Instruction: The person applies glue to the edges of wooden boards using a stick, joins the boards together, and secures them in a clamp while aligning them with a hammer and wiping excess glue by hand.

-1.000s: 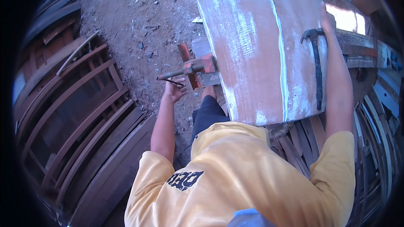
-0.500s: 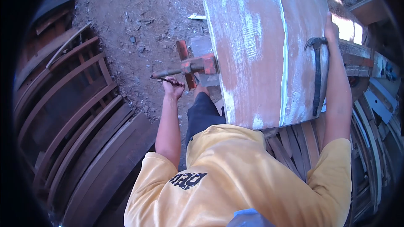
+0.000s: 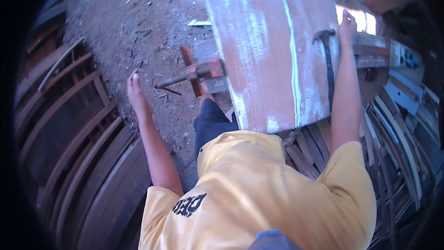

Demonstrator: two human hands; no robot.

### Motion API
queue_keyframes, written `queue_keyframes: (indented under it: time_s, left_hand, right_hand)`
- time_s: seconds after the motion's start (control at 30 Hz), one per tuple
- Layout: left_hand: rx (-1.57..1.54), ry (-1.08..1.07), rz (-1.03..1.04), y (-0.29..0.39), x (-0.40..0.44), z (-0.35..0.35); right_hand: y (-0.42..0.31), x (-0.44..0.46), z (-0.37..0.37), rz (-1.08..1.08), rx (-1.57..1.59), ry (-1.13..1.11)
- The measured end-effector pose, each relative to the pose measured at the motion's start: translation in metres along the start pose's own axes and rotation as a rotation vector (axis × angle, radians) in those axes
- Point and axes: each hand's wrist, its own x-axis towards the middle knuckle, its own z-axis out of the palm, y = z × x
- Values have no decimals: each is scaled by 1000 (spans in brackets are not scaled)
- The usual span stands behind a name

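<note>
A broad wooden panel (image 3: 268, 51) with white smears and one long white line lies in front of me. A red clamp (image 3: 203, 70) with a screw and a thin handle bar grips its left edge. My left hand (image 3: 135, 90) is in the air left of the clamp handle, touching nothing, its fingers held loosely apart from the bar. My right hand (image 3: 347, 27) is raised just past the panel's right edge, fingers curled, and nothing shows in it. Beside my right forearm a black claw hammer (image 3: 327, 55) lies on the panel's right side.
Dark wooden frames (image 3: 64, 125) are stacked at the left. Many wood strips (image 3: 393, 129) lie at the lower right, and a thick beam (image 3: 372, 51) runs off to the right. Debris litters the dirt ground (image 3: 134, 23).
My left hand has let go of the clamp handle and moved left. My right hand has lifted off the panel's right edge. The view has shifted, so the panel appears further left.
</note>
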Motion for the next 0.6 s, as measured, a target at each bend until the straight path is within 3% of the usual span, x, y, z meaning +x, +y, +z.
queue_keyframes:
  time_s: [0.07, 0.1, 0.17, 0.23, 0.33, 0.37, 0.43, 0.47, 0.53, 0.6]
  left_hand:
    - [231, -29, 340, 38, -16, 25]
    - [227, -65, 363, 50, -23, 46]
    - [560, -218, 629, 68, -50, 99]
    - [571, -358, 793, 72, -91, 173]
    - [763, -356, 955, 33, -144, 272]
    - [717, -426, 857, 21, -156, 295]
    - [1008, -237, 1084, -9, -162, 312]
    - [1018, -230, 1091, -8, -161, 316]
    - [1039, -264, 1015, -10, -161, 317]
    - [1066, -263, 1013, -13, -160, 316]
  right_hand:
    - [-20, -48, -31, -47, 79, 26]
    - [-26, -79, -48, -87, 107, 12]
    - [-13, -137, -71, -147, -172, 16]
    - [-20, -188, -94, -60, -346, -84]
    - [15, -223, -83, -131, -358, -72]
    - [20, -224, -80, -127, -342, -66]
    - [29, -221, -73, -210, -401, -52]
    - [18, -219, -81, -207, -388, -52]
    - [1, -225, -105, 84, -230, -289]
    - [1, -240, -114, 44, -21, -213]
